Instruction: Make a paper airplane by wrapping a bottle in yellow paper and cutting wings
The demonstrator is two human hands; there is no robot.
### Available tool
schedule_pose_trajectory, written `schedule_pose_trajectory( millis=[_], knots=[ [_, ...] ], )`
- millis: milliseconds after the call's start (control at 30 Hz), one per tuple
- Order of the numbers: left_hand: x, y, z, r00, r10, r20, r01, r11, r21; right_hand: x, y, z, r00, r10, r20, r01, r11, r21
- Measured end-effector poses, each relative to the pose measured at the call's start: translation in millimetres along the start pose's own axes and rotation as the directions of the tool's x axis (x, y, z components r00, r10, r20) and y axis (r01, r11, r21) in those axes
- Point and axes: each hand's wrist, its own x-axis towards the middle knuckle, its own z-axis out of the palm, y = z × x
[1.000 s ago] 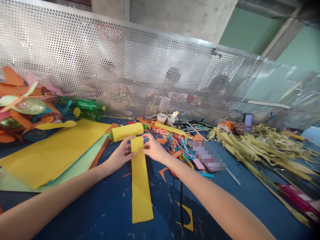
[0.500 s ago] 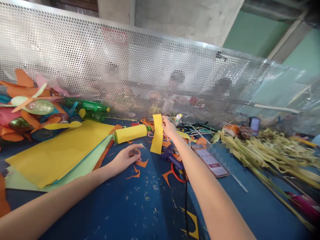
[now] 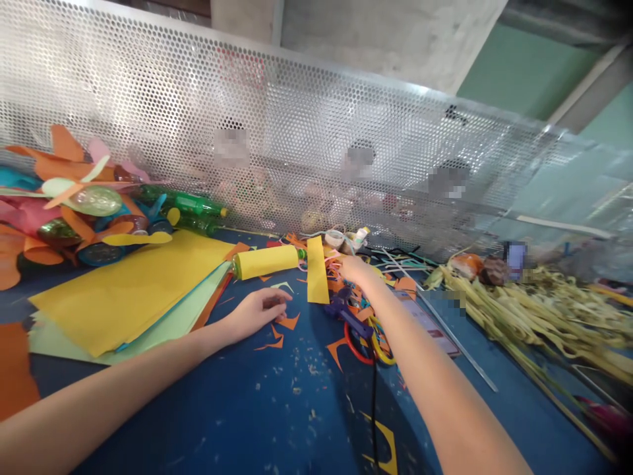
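My left hand (image 3: 257, 313) rests on the blue table near orange paper scraps (image 3: 289, 322), its fingers loosely curled and apart with nothing visible in them. My right hand (image 3: 353, 270) reaches into a heap of paper scraps (image 3: 337, 282); its fingertips are hidden there. Just left of it is a yellow paper strip (image 3: 317, 272), apart from the hand. A green plastic bottle (image 3: 301, 253) wrapped in yellow paper (image 3: 270, 261) lies between the hands, farther back. Close to my right wrist are a purple glue gun (image 3: 349, 311) and scissors with red handles (image 3: 357, 346).
Stacked coloured paper (image 3: 133, 290) lies at the left, below bottles with paper petals (image 3: 93, 198). A phone (image 3: 430, 326) is partly behind my right forearm. Dried husks (image 3: 539, 310) cover the right side. A perforated metal panel (image 3: 297, 125) stands behind, reflecting blurred people.
My right hand has let go of the yellow strip and moved right into the scraps. The left hand's fingers have loosened slightly. The view has shifted a little.
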Motion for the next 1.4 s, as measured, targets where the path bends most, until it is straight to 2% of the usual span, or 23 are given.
schedule_pose_trajectory(
  millis=[133,267,367,467,633,700,733,800,867,933,1000,1100,1167,1267,1400],
  knots=[
    [0,1,0.1,1.000,0.004,0.003,-0.004,1.000,0.014,-4,3,-6,0.996,0.078,-0.038,-0.072,0.987,0.144],
    [0,1,0.0,1.000,0.003,0.001,-0.003,1.000,-0.003,-9,10,-33,0.967,0.120,-0.224,-0.035,0.937,0.348],
    [-1,0,-0.4,1.000,-0.005,-0.006,0.005,1.000,-0.012,-15,13,-55,0.916,0.153,-0.372,0.072,0.847,0.526],
    [0,1,-0.3,0.999,-0.029,-0.013,0.028,0.997,-0.066,-25,9,-69,0.894,0.174,-0.413,0.185,0.695,0.694],
    [0,2,1.4,0.995,-0.084,-0.049,0.066,0.954,-0.293,-59,-9,-71,0.950,0.074,-0.304,0.243,0.438,0.865],
    [0,3,1.0,0.994,-0.091,-0.055,0.063,0.923,-0.380,-76,-18,-68,0.985,-0.047,-0.169,0.175,0.233,0.957],
    [0,4,0.3,0.994,-0.092,-0.056,0.059,0.900,-0.433,-84,-23,-67,0.990,-0.100,-0.098,0.113,0.169,0.979],
    [-1,5,-1.8,0.996,-0.085,-0.037,0.053,0.848,-0.528,-98,-34,-62,0.985,-0.169,0.026,-0.002,0.136,0.991],
    [-1,7,-4.0,0.997,-0.075,0.015,0.070,0.811,-0.581,-107,-46,-56,0.973,-0.199,0.115,-0.084,0.161,0.983],
    [-1,9,-5.0,0.995,-0.079,0.055,0.096,0.786,-0.610,-112,-58,-46,0.964,-0.222,0.145,-0.095,0.223,0.970],
    [-1,9,-4.4,0.995,-0.098,0.022,0.090,0.780,-0.620,-115,-68,-35,0.946,-0.279,0.165,-0.069,0.324,0.943],
    [-1,9,-2.2,0.988,-0.133,-0.083,0.064,0.827,-0.558,-119,-76,-16,0.896,-0.404,0.182,0.024,0.454,0.891],
    [-2,8,-1.2,0.986,-0.131,-0.106,0.061,0.866,-0.497,-122,-75,-4,0.884,-0.439,0.163,0.089,0.500,0.862],
    [-1,8,-0.9,0.986,-0.126,-0.111,0.059,0.879,-0.474,-132,-67,6,0.906,-0.407,0.119,0.163,0.592,0.789],
    [0,8,-1.2,0.981,-0.152,-0.123,0.066,0.851,-0.522,-146,-53,-3,0.896,-0.408,0.176,0.223,0.756,0.615]
  ],
)
